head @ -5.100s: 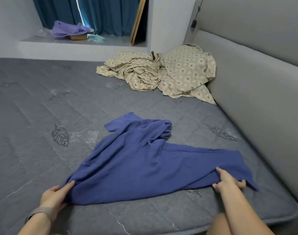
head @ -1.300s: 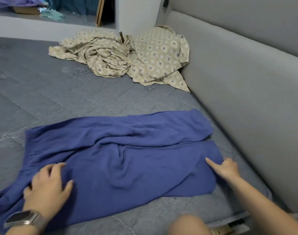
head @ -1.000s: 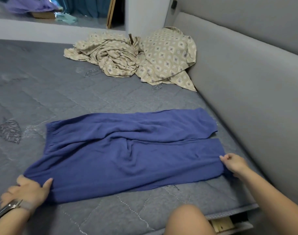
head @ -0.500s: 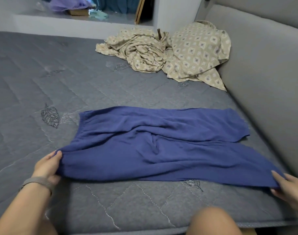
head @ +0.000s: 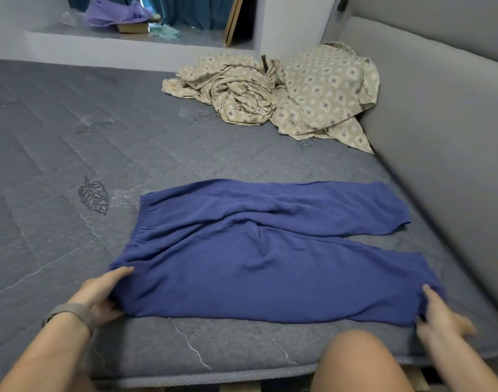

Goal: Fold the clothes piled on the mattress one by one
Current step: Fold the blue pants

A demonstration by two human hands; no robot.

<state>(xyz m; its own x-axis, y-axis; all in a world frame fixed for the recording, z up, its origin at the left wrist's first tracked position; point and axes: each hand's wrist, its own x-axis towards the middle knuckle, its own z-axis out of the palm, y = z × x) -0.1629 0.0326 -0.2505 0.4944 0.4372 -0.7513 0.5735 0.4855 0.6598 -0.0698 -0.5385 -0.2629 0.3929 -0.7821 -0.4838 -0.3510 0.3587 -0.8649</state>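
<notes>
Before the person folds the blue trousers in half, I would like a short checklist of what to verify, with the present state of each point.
1. Blue fabric trousers lie spread out on the grey quilted mattress: ok.
2. Left hand holds the waistband corner: ok.
3. Right hand holds the hem of the near leg: ok.
4. The two legs lie evenly together: not ok, they spread apart at the hems.
5. Fabric is smooth: not ok, wrinkles run across the middle.
6. Beige patterned clothes pile is apart from the trousers: ok.
</notes>
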